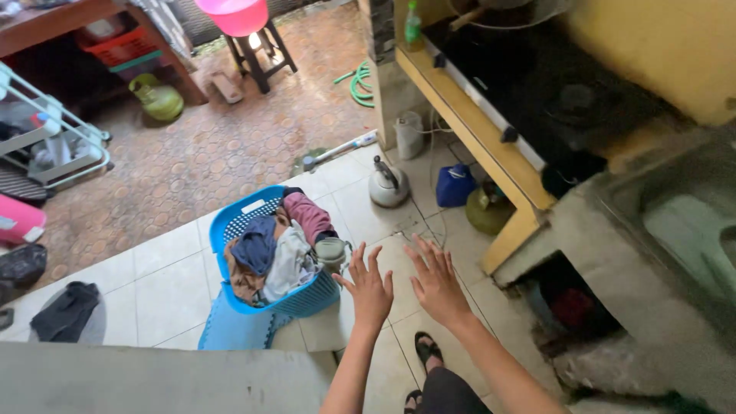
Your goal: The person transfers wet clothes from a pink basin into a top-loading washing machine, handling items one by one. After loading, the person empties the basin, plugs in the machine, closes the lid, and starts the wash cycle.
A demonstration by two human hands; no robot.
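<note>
Both of my hands reach out over the tiled floor with fingers spread and nothing in them. My left hand [368,287] hovers just right of a blue plastic laundry basket [234,221], close to its rim. My right hand [435,280] is beside it, slightly further right. The basket is piled with crumpled clothes [280,249] in dark blue, white, brown and maroon. A small grey-green pot [331,251] rests at the basket's right edge. The basket's blue lid [234,331] lies flat on the floor under its near side.
A metal kettle [387,184], a blue jug [454,184] and a green gas cylinder [487,208] stand under the yellow counter [468,130] holding a black stove. A concrete basin [682,222] is at right. A dark cloth [67,310] lies at left. A pink tub [234,15] sits on a stool.
</note>
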